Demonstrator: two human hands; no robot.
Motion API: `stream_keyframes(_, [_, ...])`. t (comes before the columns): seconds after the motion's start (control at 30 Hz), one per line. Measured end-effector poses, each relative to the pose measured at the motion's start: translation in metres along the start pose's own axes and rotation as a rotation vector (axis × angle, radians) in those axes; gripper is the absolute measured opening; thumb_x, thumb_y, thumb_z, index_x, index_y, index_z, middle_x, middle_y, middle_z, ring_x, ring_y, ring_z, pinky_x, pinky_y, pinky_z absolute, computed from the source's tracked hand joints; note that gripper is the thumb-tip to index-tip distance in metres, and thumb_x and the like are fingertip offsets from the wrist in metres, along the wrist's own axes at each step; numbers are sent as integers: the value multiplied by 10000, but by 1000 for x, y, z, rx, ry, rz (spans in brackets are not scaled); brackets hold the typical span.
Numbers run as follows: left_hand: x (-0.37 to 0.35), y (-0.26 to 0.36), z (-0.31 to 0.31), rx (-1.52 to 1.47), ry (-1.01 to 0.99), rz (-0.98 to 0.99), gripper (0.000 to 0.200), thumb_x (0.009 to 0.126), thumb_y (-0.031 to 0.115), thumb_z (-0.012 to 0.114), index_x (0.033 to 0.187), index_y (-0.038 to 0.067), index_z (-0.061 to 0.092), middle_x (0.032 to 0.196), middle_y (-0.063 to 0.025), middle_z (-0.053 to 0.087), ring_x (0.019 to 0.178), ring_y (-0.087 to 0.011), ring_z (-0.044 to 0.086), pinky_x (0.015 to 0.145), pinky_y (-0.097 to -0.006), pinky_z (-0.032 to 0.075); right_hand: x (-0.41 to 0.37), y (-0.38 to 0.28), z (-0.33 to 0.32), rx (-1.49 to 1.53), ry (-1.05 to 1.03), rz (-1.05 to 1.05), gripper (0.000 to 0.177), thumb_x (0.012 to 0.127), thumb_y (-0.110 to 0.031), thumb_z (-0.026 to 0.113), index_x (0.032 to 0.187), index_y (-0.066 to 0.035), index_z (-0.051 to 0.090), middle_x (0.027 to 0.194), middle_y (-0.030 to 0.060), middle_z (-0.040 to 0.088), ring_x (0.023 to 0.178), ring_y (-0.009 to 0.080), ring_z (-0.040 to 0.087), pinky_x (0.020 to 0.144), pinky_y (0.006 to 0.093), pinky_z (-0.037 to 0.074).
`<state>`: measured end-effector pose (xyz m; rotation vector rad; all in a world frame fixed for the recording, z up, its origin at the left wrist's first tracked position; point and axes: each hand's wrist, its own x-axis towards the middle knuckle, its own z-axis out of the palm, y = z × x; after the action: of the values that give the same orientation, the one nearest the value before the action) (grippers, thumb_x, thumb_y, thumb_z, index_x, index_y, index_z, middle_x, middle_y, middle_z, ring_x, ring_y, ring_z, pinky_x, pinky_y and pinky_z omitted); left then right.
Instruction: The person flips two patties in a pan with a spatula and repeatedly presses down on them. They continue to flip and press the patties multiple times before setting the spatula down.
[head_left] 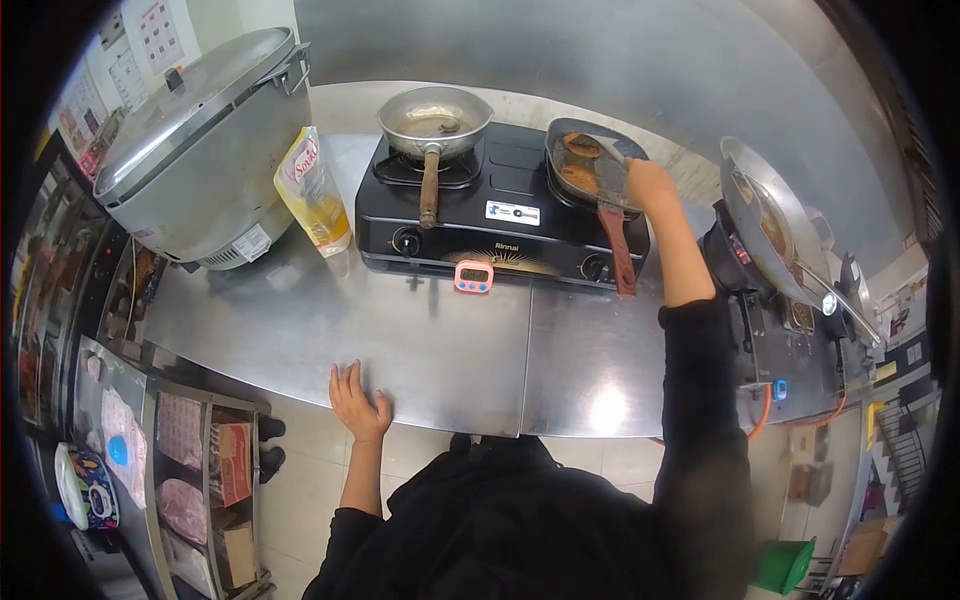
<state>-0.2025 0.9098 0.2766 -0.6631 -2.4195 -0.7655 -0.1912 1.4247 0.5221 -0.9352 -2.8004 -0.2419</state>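
My right hand (650, 187) is closed over the right side of a dark square frying pan (553, 160). It grips a flat grey utensil (611, 149) that reaches down into the pan; its handle is hidden by the fingers. Two browned, flat pieces of food lie in the pan, one piece (580, 146) at the back and one piece (579, 180) nearer the front. The pan's reddish-brown handle (618, 250) points toward me, below my wrist. My left hand (360, 405) rests with fingers spread at the front edge of the steel counter (430, 340).
The black two-burner gas stove (460, 215) also carries a metal pan (435, 118) with a wooden handle. A pink timer (474, 276) leans at its front. Left stand an oil pouch (318, 195) and a large rice cooker (200, 150); right, a wok (770, 220).
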Motion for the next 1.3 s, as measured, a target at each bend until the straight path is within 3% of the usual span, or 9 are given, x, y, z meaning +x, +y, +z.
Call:
stream_keyframes(0.2, [0,2,0,-6,2,1,548,719,265,477,1199,-2,492,1126,-180,524,1222,-409,362,988,-499,289,-5,48,11,27,-19,-5,311,791,-93,490,1077,-75,610,958,225,621,916,368,599,793,453,469])
stream_keyframes(0.37, [-2,-1,3,0,3,10,551,723,271,476,1203,-1,491,1130,-179,524,1219,-408,365,989,-497,286,-55,55,-9,60,-33,-18,279,795,-98,487,1048,-88,603,937,216,629,902,378,601,774,468,474])
stream_keyframes(0.77, [-3,0,2,2,-2,3,541,728,266,472,1197,-2,496,1133,-174,524,1215,-417,366,990,-498,290,-127,48,-68,146,15,55,382,830,-106,512,1207,-154,552,916,249,613,873,411,587,770,488,453])
stream_keyframes(1.03, [-3,0,2,0,6,7,548,719,257,488,1202,-2,493,1131,-178,524,1215,-415,367,989,-499,291,-120,0,-49,36,-23,-112,369,809,-130,520,1177,-142,547,832,227,630,775,393,618,681,492,482])
stream_keyframes(1.3, [-3,-1,2,-5,23,10,544,713,257,490,1191,-2,501,1114,-181,531,1208,-413,377,984,-496,297,-101,23,-39,103,15,-130,381,809,-118,512,1188,-141,541,883,219,632,832,382,613,721,479,483])
